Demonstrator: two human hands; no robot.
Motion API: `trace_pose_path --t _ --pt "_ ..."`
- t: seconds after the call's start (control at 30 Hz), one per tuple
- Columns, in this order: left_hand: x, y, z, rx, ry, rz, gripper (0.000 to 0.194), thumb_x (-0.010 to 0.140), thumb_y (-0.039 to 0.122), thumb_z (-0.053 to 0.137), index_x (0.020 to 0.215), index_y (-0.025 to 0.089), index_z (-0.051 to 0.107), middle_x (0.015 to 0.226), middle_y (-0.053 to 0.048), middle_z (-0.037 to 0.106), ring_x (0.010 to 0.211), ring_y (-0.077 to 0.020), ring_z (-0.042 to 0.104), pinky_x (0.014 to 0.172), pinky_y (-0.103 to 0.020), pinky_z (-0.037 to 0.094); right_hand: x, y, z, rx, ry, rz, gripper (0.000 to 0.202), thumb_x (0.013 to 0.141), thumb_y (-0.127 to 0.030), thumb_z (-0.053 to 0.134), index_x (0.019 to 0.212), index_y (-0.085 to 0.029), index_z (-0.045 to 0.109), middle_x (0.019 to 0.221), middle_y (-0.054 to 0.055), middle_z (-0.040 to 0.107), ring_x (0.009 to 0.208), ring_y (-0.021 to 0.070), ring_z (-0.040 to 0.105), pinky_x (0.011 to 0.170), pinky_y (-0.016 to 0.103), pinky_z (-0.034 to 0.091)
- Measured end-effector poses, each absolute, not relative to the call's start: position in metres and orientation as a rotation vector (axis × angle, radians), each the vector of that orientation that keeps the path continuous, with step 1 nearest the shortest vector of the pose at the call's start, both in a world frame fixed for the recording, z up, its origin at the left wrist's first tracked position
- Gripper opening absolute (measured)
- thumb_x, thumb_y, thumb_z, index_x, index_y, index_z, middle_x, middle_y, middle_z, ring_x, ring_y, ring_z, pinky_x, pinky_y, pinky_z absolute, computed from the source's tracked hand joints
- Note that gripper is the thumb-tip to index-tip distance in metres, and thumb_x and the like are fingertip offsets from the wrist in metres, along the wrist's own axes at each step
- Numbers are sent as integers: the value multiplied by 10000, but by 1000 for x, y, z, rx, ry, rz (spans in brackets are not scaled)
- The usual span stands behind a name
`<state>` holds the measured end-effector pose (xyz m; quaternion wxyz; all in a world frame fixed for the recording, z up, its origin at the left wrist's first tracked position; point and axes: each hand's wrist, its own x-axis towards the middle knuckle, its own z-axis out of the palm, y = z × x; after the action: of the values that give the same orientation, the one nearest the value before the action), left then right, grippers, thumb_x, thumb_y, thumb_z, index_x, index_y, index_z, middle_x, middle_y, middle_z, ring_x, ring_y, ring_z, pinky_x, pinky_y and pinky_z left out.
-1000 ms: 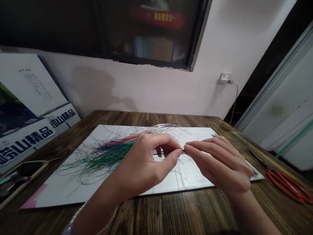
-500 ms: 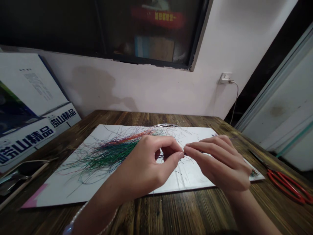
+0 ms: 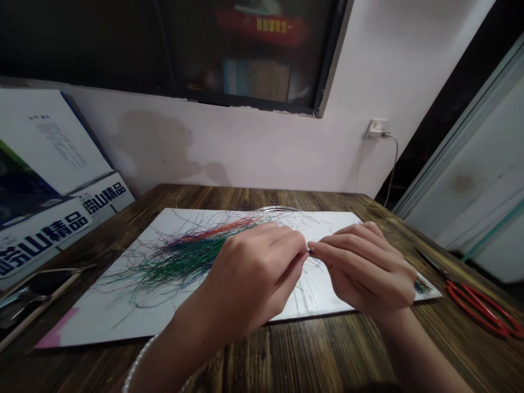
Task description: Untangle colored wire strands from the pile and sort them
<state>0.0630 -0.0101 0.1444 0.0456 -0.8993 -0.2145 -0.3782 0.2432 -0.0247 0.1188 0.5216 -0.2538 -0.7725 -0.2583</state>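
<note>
Over the white board my two hands meet fingertip to fingertip. My left hand is closed in a pinch, its back turned up and its thumb mostly hidden. My right hand is pinched as well, fingers pressed together. A small dark bit of thin wire shows between the fingertips; most of it is covered. Left of my hands, a loose heap of thin coloured wires, green, blue, purple and orange, spreads across the board. Short dark strands lie beneath the fingertips.
Red-handled scissors rest on the wooden table at the right. A bunch of wire ends pokes out beside my right wrist. Boxes with printed lettering stand at the left. Behind the board lies a clear round rim.
My left hand has rolled over, closing the gap between thumb and forefinger. My right fingertips have curled slightly while staying at the same spot.
</note>
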Motion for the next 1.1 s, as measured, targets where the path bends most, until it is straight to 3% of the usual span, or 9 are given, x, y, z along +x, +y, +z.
trace_pose_path --t 0.23,0.63,0.9,1.1 --pt "63 -10 141 -2647 -585 -1123 149 867 127 491 786 146 615 671 -1 608 666 -136 530 783 -326 475 244 -26 116 -578 -1851 -583 201 738 -5 554 845 -129 671 649 39 657 556 147 569 513 298 361" --pt "62 -10 143 -2502 -414 -988 161 854 99 510 731 143 604 617 7 542 604 -136 481 637 -284 464 244 -30 118 -618 -1892 -435 234 762 6 484 829 -142 652 639 38 628 556 137 538 523 289 388" --pt "63 -6 139 -2567 -551 -1076 148 859 103 500 780 150 616 669 -6 621 666 -146 574 722 -311 492 247 -29 118 -692 -1911 -476 190 786 -9 525 825 -149 648 648 28 638 570 131 558 541 286 417" --pt "62 -3 142 -2852 -793 -1232 98 860 151 535 866 177 630 797 5 682 729 -145 605 801 -344 492 246 -27 122 -788 -1970 -490 81 829 -113 603 891 -136 650 710 41 675 623 129 596 573 265 472"
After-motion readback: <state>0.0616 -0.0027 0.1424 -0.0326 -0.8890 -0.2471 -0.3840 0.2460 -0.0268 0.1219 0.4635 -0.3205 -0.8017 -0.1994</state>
